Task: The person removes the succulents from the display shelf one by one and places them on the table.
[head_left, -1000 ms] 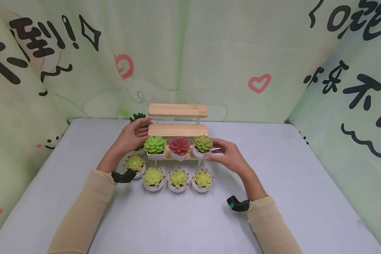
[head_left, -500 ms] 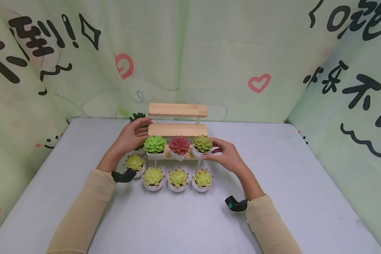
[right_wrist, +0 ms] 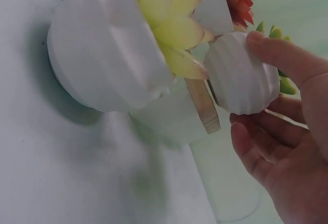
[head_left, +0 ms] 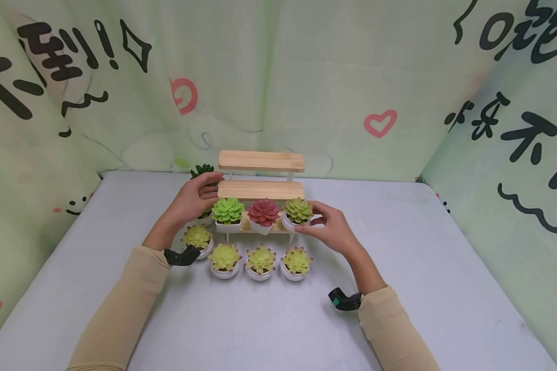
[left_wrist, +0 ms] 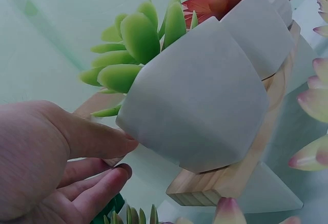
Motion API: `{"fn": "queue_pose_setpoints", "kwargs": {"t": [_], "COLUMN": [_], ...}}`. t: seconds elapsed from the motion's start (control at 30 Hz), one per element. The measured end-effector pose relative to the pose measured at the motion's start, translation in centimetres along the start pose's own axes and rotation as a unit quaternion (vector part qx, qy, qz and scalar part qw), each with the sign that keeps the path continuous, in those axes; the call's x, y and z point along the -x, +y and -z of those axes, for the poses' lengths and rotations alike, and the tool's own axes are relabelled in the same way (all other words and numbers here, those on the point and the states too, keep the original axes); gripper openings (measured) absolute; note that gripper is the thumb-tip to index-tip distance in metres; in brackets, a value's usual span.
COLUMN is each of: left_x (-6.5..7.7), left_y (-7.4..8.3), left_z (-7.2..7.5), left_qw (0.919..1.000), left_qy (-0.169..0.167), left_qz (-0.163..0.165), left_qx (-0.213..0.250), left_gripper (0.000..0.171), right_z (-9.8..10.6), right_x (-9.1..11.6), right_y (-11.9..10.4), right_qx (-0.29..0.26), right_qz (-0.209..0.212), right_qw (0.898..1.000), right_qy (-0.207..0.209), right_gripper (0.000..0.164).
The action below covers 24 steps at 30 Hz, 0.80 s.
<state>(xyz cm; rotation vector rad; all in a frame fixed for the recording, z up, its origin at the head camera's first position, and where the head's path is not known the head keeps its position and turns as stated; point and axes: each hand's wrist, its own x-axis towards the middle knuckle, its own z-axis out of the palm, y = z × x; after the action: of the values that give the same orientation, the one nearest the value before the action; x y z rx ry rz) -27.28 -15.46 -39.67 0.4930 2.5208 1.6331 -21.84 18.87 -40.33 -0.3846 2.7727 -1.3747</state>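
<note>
A three-tier stand with wooden shelves (head_left: 260,190) and white supports stands at the back of the table. My left hand (head_left: 191,202) grips its left side at the middle shelf; in the left wrist view the thumb (left_wrist: 110,141) lies beside a square white pot (left_wrist: 200,96). My right hand (head_left: 332,225) holds a green potted succulent (head_left: 298,210) at the lowest shelf's right end, its thumb and fingers around the ribbed white pot (right_wrist: 241,75). A bright green succulent (head_left: 228,210) and a red succulent (head_left: 263,211) occupy the rest of that shelf.
In front of the stand, a row of yellow-green potted succulents (head_left: 260,261) sits on the white table (head_left: 241,330). Another yellow-green one (head_left: 197,237) is by my left wrist. A dark green plant (head_left: 201,170) shows behind my left hand. A printed curtain (head_left: 315,77) hangs behind.
My right hand has shifted very slightly left, its thumb a little further across the pot's front. The left hand and the stand keep their places.
</note>
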Motion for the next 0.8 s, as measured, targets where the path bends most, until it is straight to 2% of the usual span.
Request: {"fn": "queue_pose_setpoints", "kwargs": {"t": [0.3,0.5,0.8], "left_x": [0.1,0.2,0.1], "left_y": [0.0,0.1,0.2], "left_z": [-0.1,-0.1,-0.1], "left_qw": [1.0000,1.0000,1.0000], "left_qy": [0.000,0.002,-0.004], "left_qz": [0.003,0.001,0.000], "left_qx": [0.006,0.002,-0.002], "left_gripper": [0.056,0.055,0.056], "right_z": [1.1,1.6,1.6], "right_x": [0.7,0.8,0.5], "right_y": [0.4,1.4,2.5], "right_qx": [-0.008,-0.006,0.021], "right_qz": [-0.002,-0.008,-0.057], "right_qw": [0.999,0.996,0.993], "right_qy": [0.053,0.087,0.097], "right_gripper": [0.062,0.060,0.061]}}
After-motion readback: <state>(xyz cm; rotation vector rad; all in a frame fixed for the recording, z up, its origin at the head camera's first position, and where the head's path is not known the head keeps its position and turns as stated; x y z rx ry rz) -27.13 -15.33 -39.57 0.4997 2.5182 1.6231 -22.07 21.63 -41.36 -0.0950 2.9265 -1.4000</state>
